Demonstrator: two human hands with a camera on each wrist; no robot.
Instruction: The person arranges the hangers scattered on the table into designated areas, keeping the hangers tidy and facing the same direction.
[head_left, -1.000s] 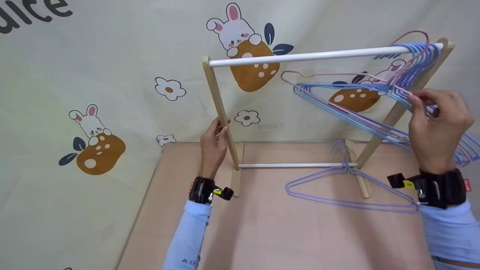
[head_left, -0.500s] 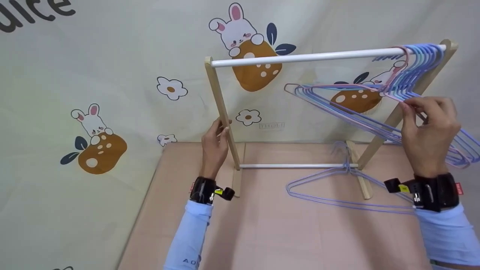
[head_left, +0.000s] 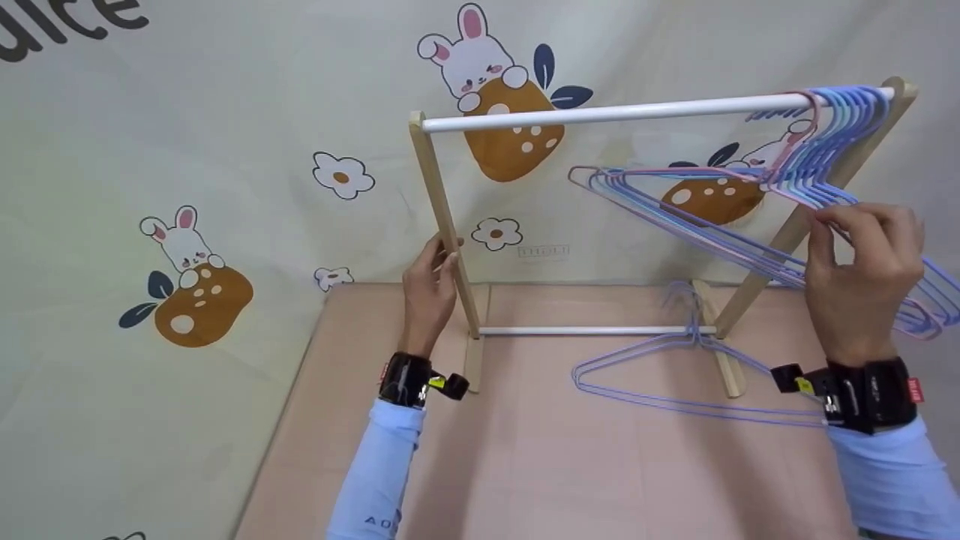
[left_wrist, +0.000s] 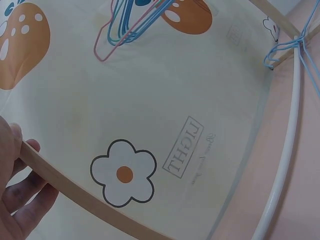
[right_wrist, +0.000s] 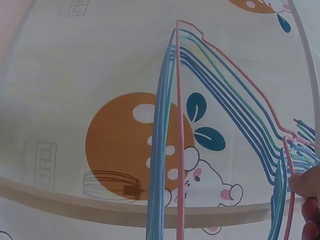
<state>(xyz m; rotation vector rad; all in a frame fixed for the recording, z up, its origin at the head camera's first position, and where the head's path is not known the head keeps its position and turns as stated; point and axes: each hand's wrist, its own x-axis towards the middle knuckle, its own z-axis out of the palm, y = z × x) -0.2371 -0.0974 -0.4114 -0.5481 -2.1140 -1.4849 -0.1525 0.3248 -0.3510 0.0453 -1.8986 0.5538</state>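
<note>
Pink tabletop (head_left: 525,465) across lower frame, bunny-print backdrop (head_left: 225,150) behind, left hand (head_left: 429,289) gripped rack post (head_left: 442,217) at centre, right hand (head_left: 862,270) pinched hangers (head_left: 720,232) hung on rail (head_left: 615,112) at upper right, spare hangers (head_left: 675,382) lay on table.

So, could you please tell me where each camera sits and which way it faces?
Head: looks forward and down at the rack and table; both hands and sleeves show.
Left wrist: beside the left hand, looks along the post at the printed backdrop; its fingers show.
Right wrist: by the right hand, looks at the hung hangers; only fingers show.
All three show the pink hanger among the blue ones.
</note>
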